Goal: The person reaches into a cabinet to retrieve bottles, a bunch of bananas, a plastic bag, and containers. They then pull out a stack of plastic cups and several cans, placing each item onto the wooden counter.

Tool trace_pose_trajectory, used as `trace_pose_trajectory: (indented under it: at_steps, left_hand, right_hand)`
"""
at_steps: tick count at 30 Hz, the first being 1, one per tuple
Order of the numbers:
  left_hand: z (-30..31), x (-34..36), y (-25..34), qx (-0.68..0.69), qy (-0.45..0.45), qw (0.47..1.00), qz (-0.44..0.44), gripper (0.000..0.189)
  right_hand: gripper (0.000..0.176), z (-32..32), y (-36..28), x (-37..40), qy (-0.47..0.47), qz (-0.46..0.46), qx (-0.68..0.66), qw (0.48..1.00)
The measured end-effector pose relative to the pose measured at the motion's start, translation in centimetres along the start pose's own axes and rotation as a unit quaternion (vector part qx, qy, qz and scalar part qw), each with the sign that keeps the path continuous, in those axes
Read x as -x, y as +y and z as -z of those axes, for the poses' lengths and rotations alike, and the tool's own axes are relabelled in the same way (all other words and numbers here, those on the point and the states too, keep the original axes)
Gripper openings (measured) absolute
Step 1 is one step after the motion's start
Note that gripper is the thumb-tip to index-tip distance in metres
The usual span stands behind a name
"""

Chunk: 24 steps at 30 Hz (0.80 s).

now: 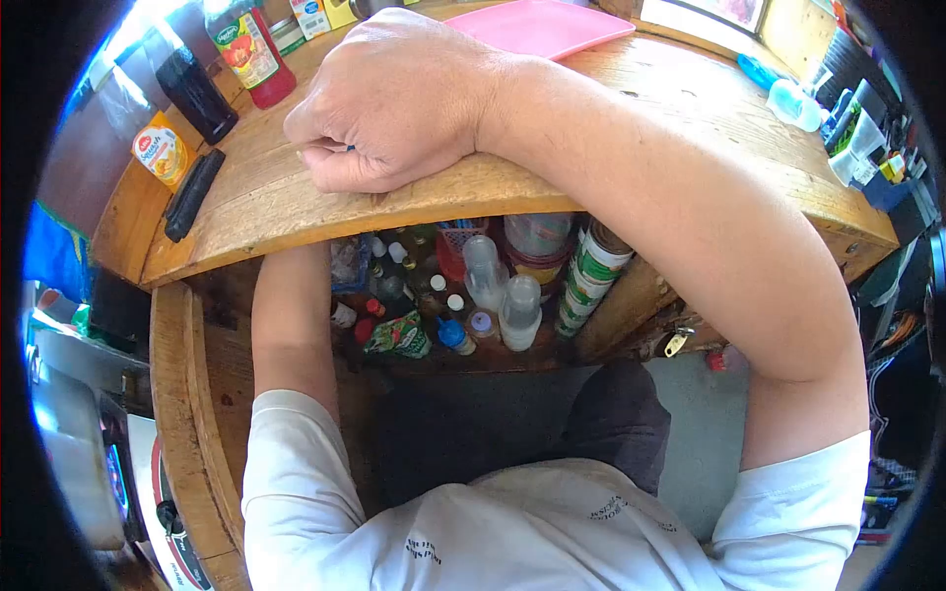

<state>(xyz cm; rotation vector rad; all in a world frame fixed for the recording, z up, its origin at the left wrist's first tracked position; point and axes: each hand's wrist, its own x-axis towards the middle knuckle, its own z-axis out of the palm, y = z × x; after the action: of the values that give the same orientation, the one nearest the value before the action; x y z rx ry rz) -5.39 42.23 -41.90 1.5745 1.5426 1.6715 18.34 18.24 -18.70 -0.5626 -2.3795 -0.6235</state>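
Plainly, the person's right hand [394, 108] rests on top of the wooden table [650, 84], near its front edge, curled into a fist; whether anything is held inside cannot be told. The left forearm [293, 325] reaches beneath the table's top, which hides the left hand, so its grip cannot be told either. Below the table's front edge, to the right of that forearm, stand two clear bottles [520, 313], a blue-capped bottle [455, 335], a green packet [398, 337] and a tall green-and-white canister [591, 281], leaning in this view. On the table's left end lies a black oblong object [195, 195], beside an orange-labelled pouch [163, 153]. A bottle of red liquid [268, 87] stands farther back on the table, and a pink tray [542, 28] lies along its far side.
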Motion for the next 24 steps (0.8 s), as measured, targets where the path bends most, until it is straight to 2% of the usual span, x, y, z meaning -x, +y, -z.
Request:
trace_pose_trajectory:
  at_steps: [2,5,10,16,20,21,24]
  left_hand:
    - [0.3,0.0,1.1,0.155,0.010,0.987,0.044,0.027]
    - [1.0,0.5,3.4,0.371,0.017,0.923,0.103,0.027]
    - [3.0,2.1,6.7,0.543,0.019,0.828,0.140,0.026]
    - [7.2,7.5,10.2,0.590,-0.003,0.795,0.139,0.025]
    - [12.7,14.7,12.0,0.520,-0.069,0.842,0.124,0.022]
    - [14.4,16.8,12.6,0.474,-0.118,0.865,0.118,0.019]
    - [18.9,21.5,16.3,0.409,-0.148,0.891,0.127,0.015]
  right_hand:
    - [0.025,0.2,0.1,0.1,-0.001,-0.005,-0.011,1.000]
    - [0.023,0.0,0.2,0.1,0.004,0.003,0.008,1.000]
    - [0.023,0.3,0.1,0.0,0.002,0.011,0.007,1.000]
    - [0.021,-0.1,0.2,-0.1,-0.001,0.015,0.026,1.000]
    - [0.020,0.1,0.1,-0.2,-0.005,0.014,0.050,0.999]
    - [0.020,0.0,0.2,-0.2,-0.002,0.016,0.048,0.999]
    - [0.020,-0.3,0.2,-0.3,-0.002,0.030,0.073,0.997]
